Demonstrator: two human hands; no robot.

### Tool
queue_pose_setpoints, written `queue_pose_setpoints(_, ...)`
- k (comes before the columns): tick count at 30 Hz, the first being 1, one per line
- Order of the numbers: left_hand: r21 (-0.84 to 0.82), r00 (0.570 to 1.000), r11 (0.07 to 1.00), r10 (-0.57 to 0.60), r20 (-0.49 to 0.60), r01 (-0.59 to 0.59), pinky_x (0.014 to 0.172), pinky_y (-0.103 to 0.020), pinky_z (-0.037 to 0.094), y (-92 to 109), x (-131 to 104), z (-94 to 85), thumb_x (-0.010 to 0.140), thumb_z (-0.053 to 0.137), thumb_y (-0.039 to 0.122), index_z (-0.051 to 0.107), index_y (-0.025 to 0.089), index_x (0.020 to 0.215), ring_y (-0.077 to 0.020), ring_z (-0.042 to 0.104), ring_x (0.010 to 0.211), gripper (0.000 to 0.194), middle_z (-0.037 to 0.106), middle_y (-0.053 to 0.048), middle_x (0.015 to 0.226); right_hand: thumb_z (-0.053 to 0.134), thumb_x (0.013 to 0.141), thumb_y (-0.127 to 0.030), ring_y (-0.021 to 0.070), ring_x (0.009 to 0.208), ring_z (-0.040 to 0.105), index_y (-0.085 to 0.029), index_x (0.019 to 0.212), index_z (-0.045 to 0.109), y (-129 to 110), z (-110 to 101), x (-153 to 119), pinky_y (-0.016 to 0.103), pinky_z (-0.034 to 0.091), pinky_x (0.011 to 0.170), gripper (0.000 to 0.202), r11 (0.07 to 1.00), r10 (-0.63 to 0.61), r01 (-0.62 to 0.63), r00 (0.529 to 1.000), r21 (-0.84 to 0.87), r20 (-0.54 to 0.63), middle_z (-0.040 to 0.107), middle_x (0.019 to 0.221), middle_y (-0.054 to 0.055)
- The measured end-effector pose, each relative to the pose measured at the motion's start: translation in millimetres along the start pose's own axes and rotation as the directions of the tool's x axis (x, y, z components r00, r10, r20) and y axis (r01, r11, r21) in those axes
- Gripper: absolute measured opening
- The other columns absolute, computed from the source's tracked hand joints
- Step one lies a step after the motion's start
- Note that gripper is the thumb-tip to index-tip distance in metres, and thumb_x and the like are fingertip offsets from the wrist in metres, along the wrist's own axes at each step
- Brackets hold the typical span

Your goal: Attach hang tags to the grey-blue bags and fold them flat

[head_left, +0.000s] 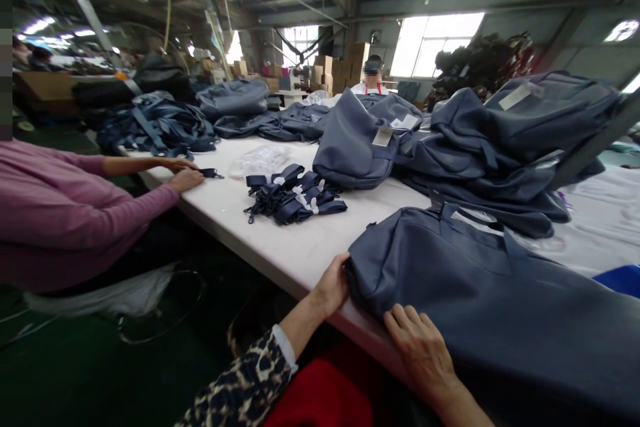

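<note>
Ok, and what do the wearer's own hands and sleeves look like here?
Both are bare, with no gloves. The left hand comes out of a leopard-print sleeve in dark and cream, edged by a pale cuff. The right hand shows no sleeve within the picture.

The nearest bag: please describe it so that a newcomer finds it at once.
Look along the white table to its near edge. A long blue-grey bag lies there. Unlike the bags piled behind, it has the left hand and right hand on it.
</note>
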State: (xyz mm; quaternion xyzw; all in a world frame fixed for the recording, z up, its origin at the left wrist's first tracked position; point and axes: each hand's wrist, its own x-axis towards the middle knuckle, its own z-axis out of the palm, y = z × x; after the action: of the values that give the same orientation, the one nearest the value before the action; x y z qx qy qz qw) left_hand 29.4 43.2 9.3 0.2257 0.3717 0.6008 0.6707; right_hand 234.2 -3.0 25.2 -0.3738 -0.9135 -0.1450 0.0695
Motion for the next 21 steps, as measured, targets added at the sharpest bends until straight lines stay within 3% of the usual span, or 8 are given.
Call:
queue_pose_setpoints(2,0.079,0.998,0.995,0.060,-0.023,-0.058,0.093,-0.039,0.053,-0.3,-1.3,-4.6,0.076,0.074,0.044,0.068,0.015,0.109,-0.0272,0.067,0.105,0.045,0.072,-0.012,0.110,0.059,0.087,-0.009,0.0222,0.081,0.054,-0.024,0.092,0.061,-3.1,-1.2,2.0,0.037,0.037,0.069,0.016,1.000,0.002,-0.002,1.000,-0.012,0.009,0.064,0.092,0.003)
queue_pose_setpoints(6,0.239,0.985,0.964,0.144,-0.098,-0.118,0.095,-0.039,0.053,-6.4,5.1,-13.8,0.061,0.088,0.023,0.059,0.015,0.117,-0.0255,0.067,0.104,0.063,0.071,-0.012,0.114,0.055,0.091,-0.010,0.0221,0.082,0.055,-0.023,0.091,0.060,-6.9,-12.7,8.9,0.036,0.037,0.069,0.014,0.999,-0.020,0.022,0.998,-0.027,0.058,0.064,0.092,0.004)
queue_pose_setpoints(9,0.248,0.992,0.966,0.096,-0.086,-0.072,0.090,-0.040,0.055,-6.7,11.9,-18.7,0.063,0.087,0.022,0.055,0.016,0.114,-0.0238,0.070,0.095,0.061,0.072,-0.011,0.105,0.052,0.093,-0.011,0.0221,0.087,0.057,-0.021,0.103,0.061,21.1,-35.1,-2.3,0.035,0.037,0.070,0.017,0.998,-0.029,0.037,0.991,-0.056,0.133,0.066,0.098,0.005)
queue_pose_setpoints(11,0.263,0.994,0.963,0.077,-0.081,-0.053,0.088,-0.038,0.056,-5.0,14.6,-19.0,0.066,0.086,0.020,0.053,0.017,0.112,-0.0216,0.071,0.090,0.057,0.073,-0.009,0.100,0.052,0.093,-0.010,0.0222,0.089,0.059,-0.021,0.109,0.062,61.1,-57.3,-30.6,0.035,0.037,0.073,0.022,0.993,0.076,-0.056,0.978,-0.106,0.195,0.068,0.099,0.006)
queue_pose_setpoints(13,0.280,0.995,0.959,0.059,-0.080,-0.034,0.083,-0.035,0.058,-4.0,15.5,-17.3,0.069,0.084,0.017,0.051,0.017,0.111,-0.0195,0.072,0.085,0.053,0.073,-0.007,0.097,0.052,0.091,-0.009,0.0227,0.093,0.061,-0.023,0.113,0.063,108.1,-81.0,-75.2,0.036,0.037,0.076,0.028,0.960,0.257,-0.221,0.940,-0.174,0.226,0.070,0.104,0.007)
queue_pose_setpoints(16,0.334,0.994,0.943,0.048,-0.098,-0.012,0.073,-0.030,0.059,-4.9,14.7,-15.8,0.072,0.081,0.013,0.051,0.019,0.110,-0.0178,0.072,0.079,0.049,0.072,-0.006,0.096,0.062,0.088,-0.019,0.0252,0.106,0.060,-0.027,0.123,0.062,160.5,-104.3,-145.4,0.037,0.038,0.081,0.036,0.899,0.428,-0.395,0.885,-0.190,0.184,0.068,0.121,0.007)
queue_pose_setpoints(19,0.477,0.994,0.879,0.034,-0.108,0.022,0.073,-0.034,0.060,0.6,12.9,-20.1,0.073,0.079,0.018,0.052,0.018,0.107,-0.0213,0.072,0.083,0.043,0.071,-0.008,0.099,0.058,0.089,-0.016,0.0217,0.094,0.063,-0.025,0.113,0.068,170.8,-102.4,-182.1,0.034,0.037,0.077,0.028,0.882,0.465,-0.439,0.869,-0.172,0.168,0.072,0.108,0.007)
queue_pose_setpoints(21,0.685,0.986,0.728,0.132,-0.101,-0.028,0.086,-0.046,0.058,14.0,10.4,-20.8,0.071,0.078,0.025,0.053,0.017,0.107,-0.0290,0.069,0.101,0.045,0.068,-0.012,0.111,0.052,0.091,-0.010,0.0200,0.084,0.063,-0.021,0.103,0.070,162.4,-92.7,-186.2,0.033,0.036,0.073,0.025,0.891,0.441,-0.412,0.885,-0.192,0.146,0.072,0.094,0.007)
